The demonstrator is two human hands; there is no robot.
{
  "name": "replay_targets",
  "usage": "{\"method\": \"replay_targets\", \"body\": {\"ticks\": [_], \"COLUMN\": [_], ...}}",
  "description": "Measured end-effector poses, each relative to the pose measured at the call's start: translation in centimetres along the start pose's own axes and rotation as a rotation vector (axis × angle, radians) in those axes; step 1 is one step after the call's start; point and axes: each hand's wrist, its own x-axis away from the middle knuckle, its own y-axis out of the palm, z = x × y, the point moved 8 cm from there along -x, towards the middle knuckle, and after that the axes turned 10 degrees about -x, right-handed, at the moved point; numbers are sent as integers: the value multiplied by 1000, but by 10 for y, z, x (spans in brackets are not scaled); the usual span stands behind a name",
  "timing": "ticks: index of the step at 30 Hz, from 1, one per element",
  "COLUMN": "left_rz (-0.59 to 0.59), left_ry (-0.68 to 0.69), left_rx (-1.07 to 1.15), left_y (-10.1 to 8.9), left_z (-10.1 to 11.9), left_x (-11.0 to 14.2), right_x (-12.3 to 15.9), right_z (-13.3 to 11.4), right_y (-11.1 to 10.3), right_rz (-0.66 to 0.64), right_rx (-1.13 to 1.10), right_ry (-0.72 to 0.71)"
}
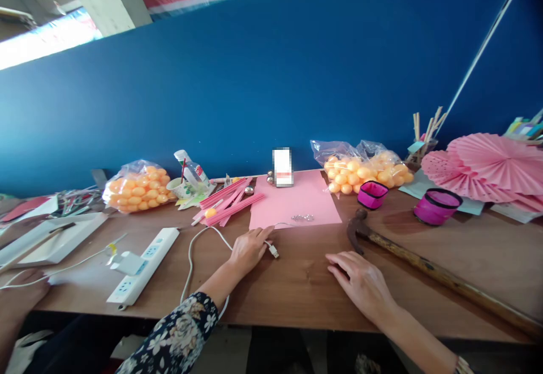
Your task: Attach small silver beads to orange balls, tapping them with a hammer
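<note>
My left hand (249, 251) lies low over the table with its fingers stretched toward the near edge of a pink sheet (275, 207). A white USB cable (190, 255) runs under this hand, and its plug (274, 251) pokes out beside the fingers. On the sheet lies a small silver chain-like item (302, 217). My right hand (363, 284) rests on the tabletop, fingers loosely bent and apart, holding nothing. Just beyond it is the head of a claw hammer (358, 230), whose wooden handle (428, 266) slants to the lower right.
A power strip (144, 263) with a white charger (126, 263) lies left. Another person's hand (27, 286) is at far left near a white tray (80, 238). Bags of orange balls (138, 189), (360, 171), magenta bands (436, 207) and pink paper fans (496, 164) line the back.
</note>
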Motion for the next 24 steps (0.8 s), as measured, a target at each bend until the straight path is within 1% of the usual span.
{"method": "replay_targets", "body": {"ticks": [2,5,8,12,15,17,19,22,24], "left_rz": [-5,20,9,25,59,76,64,40,61], "left_ry": [5,14,41,70,77,56,24,-50,-105], "left_rx": [38,110,144,159,189,226,313,487,529], "left_y": [-4,-11,-14,-19,-23,-27,-29,-30,-30], "left_z": [0,1,5,20,33,37,38,31,24], "left_x": [2,9,15,19,21,23,25,32,39], "right_x": [1,0,-4,-17,-27,-32,-34,-36,-35], "right_z": [2,4,-2,-32,-54,-62,-65,-62,-58], "right_y": [1,1,0,8,25,37,43,42,38], "right_rz": [1,7,1,-57,-137,-180,-182,-136,-112], "right_rx": [-4,-11,-43,-159,-226,-227,-214,-207,-196], "right_ry": [-7,-18,-10,6,60,97,109,99,95]}}
